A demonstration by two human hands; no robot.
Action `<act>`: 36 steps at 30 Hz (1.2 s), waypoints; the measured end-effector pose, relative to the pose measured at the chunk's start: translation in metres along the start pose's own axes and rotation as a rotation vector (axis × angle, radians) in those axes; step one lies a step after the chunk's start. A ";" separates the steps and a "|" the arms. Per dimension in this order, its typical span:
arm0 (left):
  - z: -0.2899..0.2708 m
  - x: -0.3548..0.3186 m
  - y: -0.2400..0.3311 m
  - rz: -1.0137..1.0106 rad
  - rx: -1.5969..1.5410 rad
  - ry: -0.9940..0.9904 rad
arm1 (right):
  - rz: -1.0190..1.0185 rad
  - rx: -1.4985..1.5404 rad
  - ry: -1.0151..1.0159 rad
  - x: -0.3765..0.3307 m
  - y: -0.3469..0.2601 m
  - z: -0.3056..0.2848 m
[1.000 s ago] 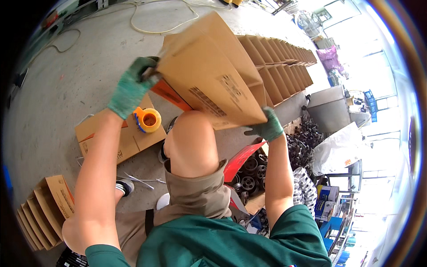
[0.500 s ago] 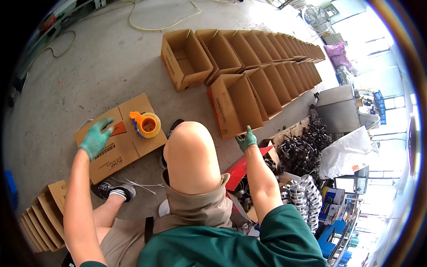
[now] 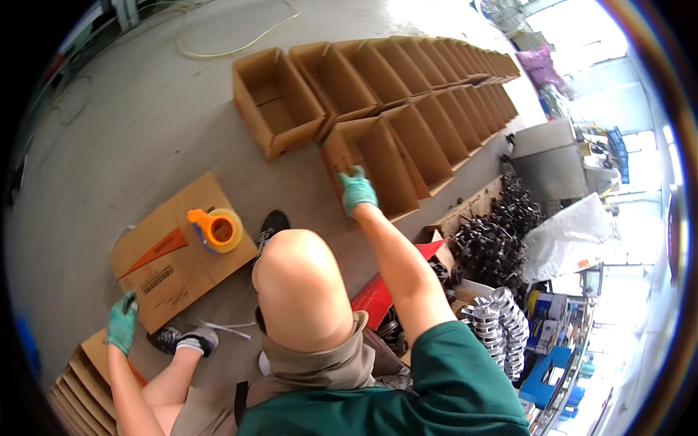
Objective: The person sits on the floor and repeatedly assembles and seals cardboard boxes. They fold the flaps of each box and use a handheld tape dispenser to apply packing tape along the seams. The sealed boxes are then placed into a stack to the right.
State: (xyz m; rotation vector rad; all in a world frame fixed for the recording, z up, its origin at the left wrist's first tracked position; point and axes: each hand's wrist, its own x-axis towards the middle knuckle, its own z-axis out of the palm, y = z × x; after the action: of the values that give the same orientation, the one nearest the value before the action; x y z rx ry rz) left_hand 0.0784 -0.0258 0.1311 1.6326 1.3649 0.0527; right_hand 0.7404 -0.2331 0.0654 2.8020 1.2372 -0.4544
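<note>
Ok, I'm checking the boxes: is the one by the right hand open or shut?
Open: the box by the right hand shows its inside from above.

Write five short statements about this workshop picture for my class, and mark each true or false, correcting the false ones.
1. An orange tape dispenser rests on the flat cardboard. True.
2. The right hand is closer to the open boxes ahead than the left hand is. True.
3. The left hand is bare. False: it is gloved in green.
4. The open boxes ahead form a single row. False: they form two rows.
5. Silver metal parts are on the person's right. True.
</note>
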 end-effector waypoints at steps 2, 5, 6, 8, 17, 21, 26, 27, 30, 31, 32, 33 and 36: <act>0.008 0.005 -0.002 -0.023 0.001 -0.026 | 0.134 0.114 0.018 0.030 0.013 0.019; 0.017 0.011 0.008 -0.044 0.016 -0.066 | 0.219 0.128 0.077 0.052 0.053 0.027; 0.014 0.014 -0.006 -0.043 -0.004 -0.068 | 0.184 0.059 0.061 0.054 0.061 0.018; 0.012 0.012 0.000 -0.075 0.046 -0.066 | 0.130 -0.092 -0.066 0.048 0.062 -0.023; 0.023 0.039 -0.036 -0.198 0.027 -0.144 | 0.369 -0.143 -0.058 0.097 0.172 -0.028; 0.040 0.032 -0.031 -0.274 0.036 -0.160 | 0.557 -0.196 -0.084 0.130 0.148 -0.054; 0.055 0.026 -0.047 -0.211 0.105 -0.182 | 0.259 -0.599 0.045 0.130 0.141 -0.061; 0.055 0.020 -0.064 -0.201 0.113 -0.147 | 0.193 -0.551 0.045 0.132 0.108 -0.071; 0.053 0.043 -0.058 -0.101 0.238 0.018 | -0.121 -0.516 -0.266 0.108 0.076 -0.092; 0.042 0.042 -0.087 -0.024 0.384 0.121 | -0.120 -0.282 -0.375 0.095 0.036 -0.099; 0.036 0.048 -0.092 -0.043 0.353 0.190 | -0.200 -0.146 -0.431 0.084 0.016 -0.100; 0.029 0.053 -0.096 -0.048 0.461 0.239 | -0.268 -0.011 -0.497 0.075 -0.004 -0.103; 0.023 0.054 -0.137 -0.235 0.348 0.361 | -0.637 -0.251 -0.482 0.020 -0.155 -0.148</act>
State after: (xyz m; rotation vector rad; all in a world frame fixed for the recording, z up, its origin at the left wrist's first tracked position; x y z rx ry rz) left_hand 0.0117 -0.0118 -0.0012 1.7918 1.9215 -0.0331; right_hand 0.6763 -0.0900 0.2129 1.8826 1.8591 -0.8588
